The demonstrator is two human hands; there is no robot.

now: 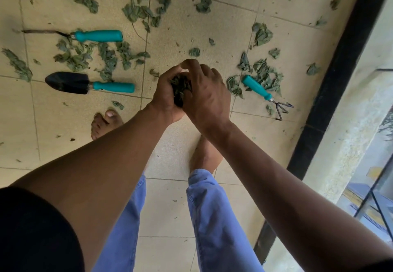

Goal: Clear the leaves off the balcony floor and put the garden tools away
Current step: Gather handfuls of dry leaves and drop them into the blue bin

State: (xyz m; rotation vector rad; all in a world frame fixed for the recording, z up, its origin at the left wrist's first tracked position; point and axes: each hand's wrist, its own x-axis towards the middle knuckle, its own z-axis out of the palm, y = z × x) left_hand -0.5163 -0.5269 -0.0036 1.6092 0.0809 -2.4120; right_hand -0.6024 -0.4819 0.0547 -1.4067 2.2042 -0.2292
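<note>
Hands: left hand [164, 99] cups a wad of leaves [180, 90], fingers curled round it; right hand [205, 93] presses over it.
Handling: light, limp, crumbly, likely best scooped in bunches.
Floor: loose leaves [136, 12] scattered beyond.
Tools: trowel [89, 83], rake [266, 96], weeder [85, 35] lie untouched; grab the teal handles.

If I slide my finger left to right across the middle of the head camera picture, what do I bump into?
Black trowel → left hand → wad of leaves → right hand → little rake → black floor border
</note>
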